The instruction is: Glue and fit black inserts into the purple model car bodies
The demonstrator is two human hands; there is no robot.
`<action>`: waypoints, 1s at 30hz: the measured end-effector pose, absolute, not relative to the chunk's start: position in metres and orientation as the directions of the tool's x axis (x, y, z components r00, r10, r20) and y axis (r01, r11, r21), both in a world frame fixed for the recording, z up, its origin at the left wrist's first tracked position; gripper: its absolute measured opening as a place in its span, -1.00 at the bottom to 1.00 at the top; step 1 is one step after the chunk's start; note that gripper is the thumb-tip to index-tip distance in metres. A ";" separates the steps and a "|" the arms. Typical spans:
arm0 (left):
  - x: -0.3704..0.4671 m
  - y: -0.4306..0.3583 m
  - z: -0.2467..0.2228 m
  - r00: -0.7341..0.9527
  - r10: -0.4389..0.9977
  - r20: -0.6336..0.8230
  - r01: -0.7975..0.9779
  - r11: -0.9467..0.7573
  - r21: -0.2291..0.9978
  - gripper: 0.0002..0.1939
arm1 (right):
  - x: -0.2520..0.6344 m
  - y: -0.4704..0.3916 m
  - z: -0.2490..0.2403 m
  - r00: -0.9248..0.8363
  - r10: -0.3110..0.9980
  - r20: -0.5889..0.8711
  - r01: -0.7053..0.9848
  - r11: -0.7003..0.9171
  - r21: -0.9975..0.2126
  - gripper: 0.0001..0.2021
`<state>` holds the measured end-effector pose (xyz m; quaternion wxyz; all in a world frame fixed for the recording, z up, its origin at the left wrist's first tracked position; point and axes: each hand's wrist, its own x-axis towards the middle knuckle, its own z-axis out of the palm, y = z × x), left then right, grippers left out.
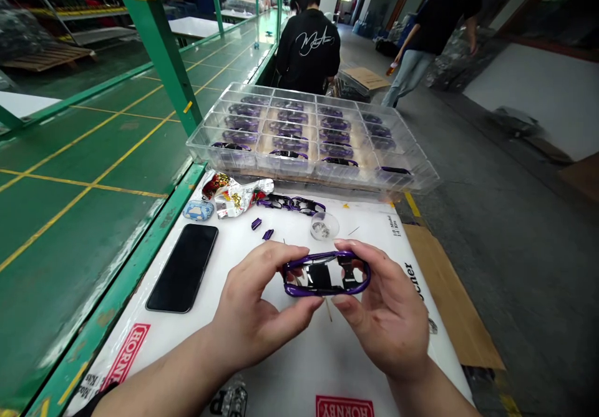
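Observation:
A purple and black model car body shell (321, 275) is held level above the white work surface, with window-like openings in it. My left hand (257, 304) grips its left end between thumb and fingers. On the right end, my right hand (393, 311) closes the same way, its thumb below the near edge. Just beyond them lie two more purple shells (292, 203), a pair of small purple parts (262, 230) and a round clear dish (324, 226) of tiny pieces. A thin stick (328, 309) shows beneath the shell.
A clear compartment tray (290, 166) with many purple shells stands at the back. To the left are a phone (183, 268), a blue patterned case (198, 210) and a crumpled wrapper (236, 195). One person (309, 49) sits ahead; another (435, 30) stands at right.

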<state>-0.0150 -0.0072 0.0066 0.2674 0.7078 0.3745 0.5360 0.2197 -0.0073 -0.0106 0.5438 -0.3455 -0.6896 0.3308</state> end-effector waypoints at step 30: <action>-0.012 0.001 0.002 0.610 0.742 -0.278 -0.313 0.548 0.776 -0.41 | 0.222 0.005 -0.005 -0.145 0.847 0.511 0.122 0.528 -0.841 -0.78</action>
